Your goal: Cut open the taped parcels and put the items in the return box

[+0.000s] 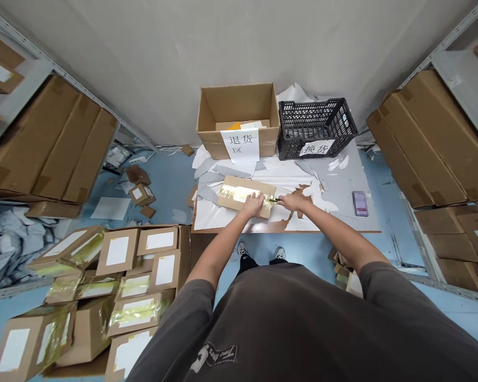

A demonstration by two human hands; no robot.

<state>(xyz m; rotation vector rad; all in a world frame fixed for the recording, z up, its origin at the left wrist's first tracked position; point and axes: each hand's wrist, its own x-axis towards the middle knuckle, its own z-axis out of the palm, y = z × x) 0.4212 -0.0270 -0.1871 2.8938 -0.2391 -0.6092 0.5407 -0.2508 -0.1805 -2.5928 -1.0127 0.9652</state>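
Note:
A flat cardboard parcel [242, 194] sealed with shiny yellow tape lies on the low table [342, 217]. My left hand [254, 204] rests on the parcel's near right part, fingers curled down on it. My right hand [293, 201] sits just right of the parcel, closed round a small dark and yellow tool [274, 200] whose tip touches the parcel's right end. Torn white wrapping [302, 183] is strewn under and around the parcel.
An open cardboard box [237, 119] with a paper label and a black plastic crate [316, 127] stand at the table's back. A small purple item [360, 203] lies at right. Several taped parcels [115, 281] are piled on the floor at left. Shelves of cartons flank both sides.

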